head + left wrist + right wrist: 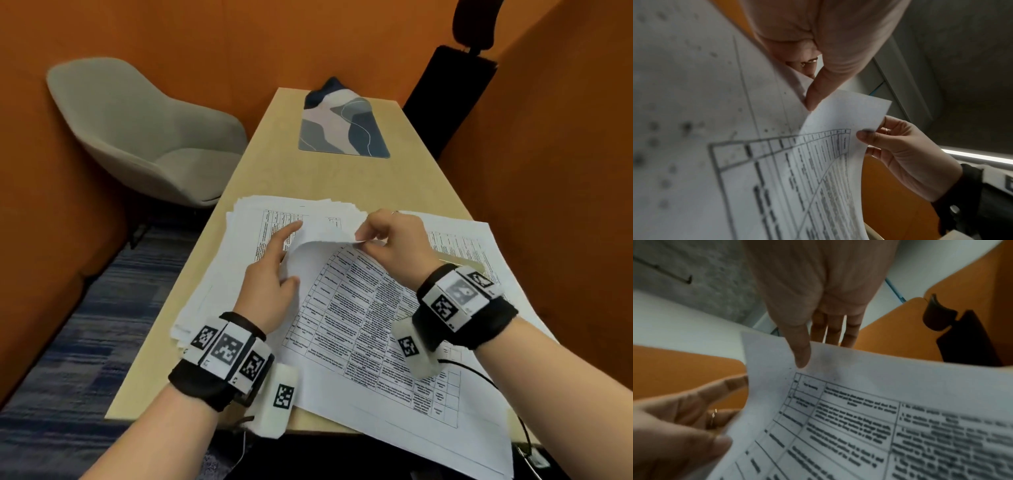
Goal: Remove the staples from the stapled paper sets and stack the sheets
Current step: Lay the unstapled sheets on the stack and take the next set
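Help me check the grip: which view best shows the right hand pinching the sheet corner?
Left wrist: the right hand pinches the sheet corner unobstructed. Head view shows knuckles only; right wrist shows the thumb on top.

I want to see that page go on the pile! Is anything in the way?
Nothing visible is. The right hand pinches the lifted sheet's corner, the left hand holds its edge, and the pile lies beside it, its top uncovered.

A paper stack lay left on the table, more sheets right, a mat behind.
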Available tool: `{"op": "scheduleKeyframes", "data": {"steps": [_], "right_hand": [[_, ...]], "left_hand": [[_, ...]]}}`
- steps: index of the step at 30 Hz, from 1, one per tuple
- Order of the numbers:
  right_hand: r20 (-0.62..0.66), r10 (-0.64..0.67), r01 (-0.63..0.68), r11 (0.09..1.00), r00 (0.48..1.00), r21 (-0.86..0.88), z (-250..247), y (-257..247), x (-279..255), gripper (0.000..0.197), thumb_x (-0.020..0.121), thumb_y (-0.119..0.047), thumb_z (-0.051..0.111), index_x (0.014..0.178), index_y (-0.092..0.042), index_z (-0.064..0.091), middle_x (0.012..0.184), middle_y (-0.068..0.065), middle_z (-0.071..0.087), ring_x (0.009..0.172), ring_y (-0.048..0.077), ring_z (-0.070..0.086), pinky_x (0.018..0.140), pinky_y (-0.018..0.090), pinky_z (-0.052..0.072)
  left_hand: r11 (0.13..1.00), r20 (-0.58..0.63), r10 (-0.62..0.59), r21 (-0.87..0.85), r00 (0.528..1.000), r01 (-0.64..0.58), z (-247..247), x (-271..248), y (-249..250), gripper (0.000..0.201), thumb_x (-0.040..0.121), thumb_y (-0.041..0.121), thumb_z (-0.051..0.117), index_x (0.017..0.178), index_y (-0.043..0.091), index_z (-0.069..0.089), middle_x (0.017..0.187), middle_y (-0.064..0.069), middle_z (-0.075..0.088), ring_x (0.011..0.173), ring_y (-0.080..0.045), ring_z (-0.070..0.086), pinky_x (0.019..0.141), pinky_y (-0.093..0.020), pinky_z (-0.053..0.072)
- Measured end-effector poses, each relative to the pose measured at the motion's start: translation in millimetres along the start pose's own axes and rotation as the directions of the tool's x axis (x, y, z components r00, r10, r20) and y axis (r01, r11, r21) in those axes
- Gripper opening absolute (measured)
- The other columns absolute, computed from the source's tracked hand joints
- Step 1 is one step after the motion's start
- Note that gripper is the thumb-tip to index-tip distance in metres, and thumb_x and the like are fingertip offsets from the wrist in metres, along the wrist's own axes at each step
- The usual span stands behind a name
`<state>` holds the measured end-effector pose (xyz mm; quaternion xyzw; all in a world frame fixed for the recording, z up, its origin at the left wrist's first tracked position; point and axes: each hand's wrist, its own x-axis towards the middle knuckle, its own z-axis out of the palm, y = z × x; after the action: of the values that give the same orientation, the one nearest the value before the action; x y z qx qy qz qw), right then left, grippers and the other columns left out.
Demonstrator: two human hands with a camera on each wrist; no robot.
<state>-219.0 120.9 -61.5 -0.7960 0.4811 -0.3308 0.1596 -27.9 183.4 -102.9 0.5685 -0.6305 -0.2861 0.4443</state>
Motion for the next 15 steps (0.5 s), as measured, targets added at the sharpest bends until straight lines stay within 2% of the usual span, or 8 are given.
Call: {"op": "scheduleKeyframes", "data": {"steps": [2, 4, 6, 8, 10, 12, 13, 15], "right_hand": [[0.105, 0.03, -0.047, 0.985, 0.994, 0.164, -2.1, 1.0, -2.1, 0.027, 0.08, 0.009, 0.061, 0.068, -0.015, 0.058, 0.079, -0.005, 0.066, 0.079, 0.001, 0.059, 0.076, 0.021, 0.047], [0.169, 0.046, -0.09, 0.96, 0.985, 0.264, -4.2, 1.9, -2.2, 0.04, 0.081, 0.016, 0.051, 0.067, -0.021, 0.052, 0.08, -0.004, 0.064, 0.083, 0.009, 0.062, 0.082, 0.028, 0.05], [0.196, 0.063, -0.119, 0.948, 0.979, 0.293, -6.2, 2.2, 0.0, 0.04, 0.082, 0.016, 0.05, 0.075, -0.024, 0.052, 0.074, 0.001, 0.059, 0.073, 0.019, 0.056, 0.075, 0.04, 0.047], [0.267, 0.095, -0.18, 0.93, 0.959, 0.319, -8.5, 0.1, 3.3, 0.038, 0.085, 0.012, 0.051, 0.09, -0.026, 0.051, 0.076, 0.012, 0.055, 0.07, 0.022, 0.049, 0.069, 0.039, 0.042], [0.351, 0.122, -0.24, 0.918, 0.928, 0.315, -8.1, 1.0, 8.5, 0.04, 0.087, 0.009, 0.052, 0.111, -0.022, 0.049, 0.081, 0.017, 0.055, 0.074, 0.025, 0.052, 0.072, 0.042, 0.045], [0.376, 0.163, -0.264, 0.935, 0.912, 0.238, -3.9, 1.1, 13.1, 0.046, 0.087, 0.004, 0.057, 0.129, -0.014, 0.047, 0.086, 0.01, 0.061, 0.083, 0.026, 0.06, 0.083, 0.043, 0.049], [0.366, 0.179, -0.261, 0.947, 0.913, 0.188, -1.1, -0.6, 14.0, 0.05, 0.085, -0.001, 0.061, 0.131, -0.013, 0.048, 0.092, 0.008, 0.065, 0.09, 0.025, 0.063, 0.089, 0.042, 0.051], [0.298, 0.194, -0.242, 0.961, 0.935, 0.133, 4.1, -4.8, 14.5, 0.045, 0.081, -0.006, 0.068, 0.124, -0.013, 0.056, 0.099, 0.009, 0.068, 0.095, 0.022, 0.065, 0.089, 0.038, 0.052]], "left_hand": [[1.0, 0.012, 0.003, 0.001, 1.0, -0.003, -0.1, -0.1, -1.3, 0.065, 0.08, -0.011, 0.051, 0.121, 0.038, 0.043, 0.099, -0.01, 0.06, 0.076, -0.022, 0.052, 0.063, -0.003, 0.037], [1.0, 0.043, -0.011, 0.001, 0.999, 0.011, -0.1, 1.1, -2.2, 0.054, 0.081, -0.011, 0.051, 0.115, 0.031, 0.052, 0.104, 0.001, 0.059, 0.083, -0.011, 0.05, 0.066, 0.003, 0.035], [0.999, 0.057, -0.042, 0.003, 0.997, 0.042, -0.2, 2.5, -0.8, 0.043, 0.082, -0.007, 0.055, 0.114, 0.022, 0.058, 0.107, 0.007, 0.058, 0.097, -0.006, 0.05, 0.072, 0.005, 0.034], [0.997, 0.059, -0.063, -0.031, 0.996, 0.065, -0.2, 2.6, 2.0, 0.038, 0.083, 0.001, 0.061, 0.113, 0.023, 0.058, 0.107, 0.008, 0.059, 0.098, -0.008, 0.055, 0.078, -0.003, 0.039], [0.995, 0.054, -0.071, -0.071, 0.996, 0.075, -0.4, 2.2, 5.8, 0.038, 0.082, 0.007, 0.065, 0.116, 0.022, 0.058, 0.11, 0.009, 0.059, 0.102, -0.006, 0.054, 0.085, -0.011, 0.039], [0.994, 0.05, -0.064, -0.084, 0.997, 0.068, -0.4, 2.6, 8.1, 0.04, 0.083, 0.007, 0.065, 0.121, 0.016, 0.058, 0.113, 0.009, 0.058, 0.106, -0.002, 0.051, 0.086, -0.008, 0.034], [0.995, 0.052, -0.057, -0.073, 0.997, 0.061, -0.4, 3.1, 8.5, 0.04, 0.084, 0.007, 0.064, 0.123, 0.014, 0.057, 0.115, 0.008, 0.058, 0.108, -0.003, 0.05, 0.086, -0.007, 0.033], [0.997, 0.054, -0.059, -0.051, 0.997, 0.062, -0.1, 3.4, 6.9, 0.041, 0.085, 0.004, 0.061, 0.125, 0.012, 0.055, 0.12, 0.004, 0.058, 0.114, -0.007, 0.05, 0.093, -0.012, 0.034]]}}
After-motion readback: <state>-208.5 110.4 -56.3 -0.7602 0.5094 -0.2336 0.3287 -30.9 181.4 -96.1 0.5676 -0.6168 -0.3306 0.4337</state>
